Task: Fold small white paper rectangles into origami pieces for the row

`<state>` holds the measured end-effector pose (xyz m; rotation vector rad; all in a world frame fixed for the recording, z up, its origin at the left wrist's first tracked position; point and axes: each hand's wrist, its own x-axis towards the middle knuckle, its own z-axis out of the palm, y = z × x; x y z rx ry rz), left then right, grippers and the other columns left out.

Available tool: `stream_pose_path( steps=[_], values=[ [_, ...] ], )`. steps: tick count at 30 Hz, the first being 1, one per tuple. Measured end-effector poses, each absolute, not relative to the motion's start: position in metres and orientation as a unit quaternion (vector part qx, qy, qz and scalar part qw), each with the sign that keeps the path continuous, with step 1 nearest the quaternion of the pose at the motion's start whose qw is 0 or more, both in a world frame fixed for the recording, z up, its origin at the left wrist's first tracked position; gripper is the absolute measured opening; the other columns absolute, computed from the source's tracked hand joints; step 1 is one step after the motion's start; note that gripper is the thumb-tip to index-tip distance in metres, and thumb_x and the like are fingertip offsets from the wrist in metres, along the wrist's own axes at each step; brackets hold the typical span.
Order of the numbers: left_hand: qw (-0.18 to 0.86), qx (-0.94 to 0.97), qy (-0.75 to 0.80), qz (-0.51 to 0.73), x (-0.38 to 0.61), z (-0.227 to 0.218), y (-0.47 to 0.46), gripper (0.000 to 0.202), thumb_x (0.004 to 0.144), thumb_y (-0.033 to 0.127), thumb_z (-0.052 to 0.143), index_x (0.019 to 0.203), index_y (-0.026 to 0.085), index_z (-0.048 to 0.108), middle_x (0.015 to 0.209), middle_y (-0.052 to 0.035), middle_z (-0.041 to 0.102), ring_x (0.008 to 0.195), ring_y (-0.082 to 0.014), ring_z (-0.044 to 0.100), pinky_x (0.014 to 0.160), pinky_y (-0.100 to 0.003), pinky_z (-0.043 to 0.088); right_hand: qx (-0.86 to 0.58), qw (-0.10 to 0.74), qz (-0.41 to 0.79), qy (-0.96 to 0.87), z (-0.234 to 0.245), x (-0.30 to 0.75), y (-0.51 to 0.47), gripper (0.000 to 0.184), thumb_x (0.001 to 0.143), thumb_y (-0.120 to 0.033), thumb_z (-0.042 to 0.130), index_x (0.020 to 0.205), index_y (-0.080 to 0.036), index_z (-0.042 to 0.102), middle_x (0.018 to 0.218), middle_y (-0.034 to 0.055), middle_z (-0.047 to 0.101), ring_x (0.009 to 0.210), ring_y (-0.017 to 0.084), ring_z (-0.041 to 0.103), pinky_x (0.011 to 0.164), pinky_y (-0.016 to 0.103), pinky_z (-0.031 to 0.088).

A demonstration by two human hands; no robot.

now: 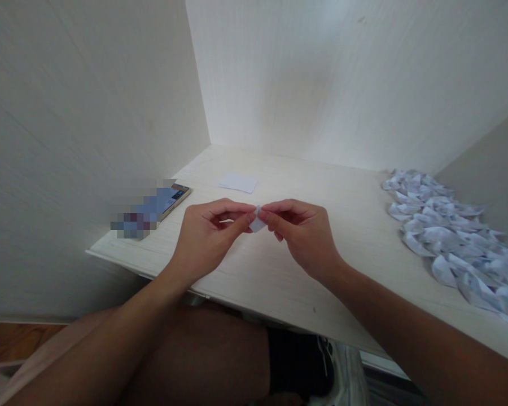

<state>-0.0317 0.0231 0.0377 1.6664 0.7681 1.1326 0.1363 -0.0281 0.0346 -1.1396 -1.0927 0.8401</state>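
Note:
A small folded piece of white paper (257, 224) is held up between my two hands, above the middle of the table. My left hand (214, 231) pinches its left side between thumb and fingers. On the other side, my right hand (300, 231) grips the paper the same way, the fingertips of both hands almost meeting. Part of the paper is hidden behind the thumbs. Just beyond my left hand lies a flat stack of white paper sheets (238, 182) on the table.
Many folded white paper shapes (444, 234) lie in rows along the table's right side. A phone (169, 200), partly blurred out, rests at the left edge. Pale walls (279, 84) enclose the white table (342, 186). My legs are below the front edge.

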Motion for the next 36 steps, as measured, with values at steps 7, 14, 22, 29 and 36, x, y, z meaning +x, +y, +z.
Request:
stream_pose_path(
  steps=[7, 14, 22, 29, 36],
  values=[
    [0.495, 0.664, 0.328, 0.455, -0.033, 0.040, 0.026, 0.016, 0.078, 0.033, 0.088, 0.087, 0.021, 0.084, 0.079, -0.0048, 0.082, 0.069, -0.0211, 0.077, 0.067, -0.032, 0.067, -0.504, 0.596, 0.354, -0.515, 0.037, 0.141, -0.028, 0.009, 0.078, -0.030, 0.085, 0.081, -0.022, 0.083, 0.073, 0.0017, 0.075, 0.064, 0.012, 0.060, 0.056, 0.027, 0.046],
    [0.529, 0.641, 0.323, 0.454, -0.032, 0.037, 0.029, 0.024, 0.071, 0.038, 0.093, 0.083, 0.020, 0.082, 0.079, -0.0053, 0.081, 0.067, -0.0203, 0.076, 0.067, -0.034, 0.067, -0.468, 0.592, 0.428, -0.498, 0.031, 0.144, -0.022, 0.026, 0.070, -0.039, 0.092, 0.083, -0.020, 0.080, 0.071, 0.0007, 0.074, 0.060, 0.010, 0.057, 0.055, 0.025, 0.045],
    [0.537, 0.652, 0.301, 0.442, -0.036, 0.041, 0.029, 0.031, 0.067, 0.028, 0.095, 0.093, 0.018, 0.081, 0.080, -0.0046, 0.082, 0.071, -0.0200, 0.078, 0.071, -0.032, 0.068, -0.464, 0.554, 0.431, -0.541, 0.037, 0.146, -0.024, 0.029, 0.077, -0.046, 0.086, 0.077, -0.019, 0.074, 0.068, -0.0020, 0.066, 0.060, 0.009, 0.050, 0.058, 0.026, 0.041],
    [0.550, 0.624, 0.299, 0.467, -0.035, 0.034, 0.033, 0.033, 0.064, 0.029, 0.096, 0.090, 0.018, 0.079, 0.081, -0.0042, 0.080, 0.074, -0.0196, 0.077, 0.075, -0.034, 0.067, -0.462, 0.562, 0.457, -0.512, 0.033, 0.147, -0.023, 0.028, 0.081, -0.044, 0.083, 0.077, -0.019, 0.070, 0.069, -0.0029, 0.062, 0.060, 0.009, 0.047, 0.055, 0.025, 0.036],
    [0.554, 0.625, 0.310, 0.455, -0.040, 0.029, 0.036, 0.024, 0.074, 0.031, 0.089, 0.092, 0.019, 0.080, 0.076, -0.0022, 0.077, 0.065, -0.0150, 0.071, 0.063, -0.026, 0.061, -0.463, 0.497, 0.489, -0.548, 0.037, 0.154, -0.020, 0.028, 0.079, -0.041, 0.081, 0.070, -0.018, 0.070, 0.061, -0.0036, 0.060, 0.057, 0.009, 0.048, 0.055, 0.025, 0.037]
  ],
)
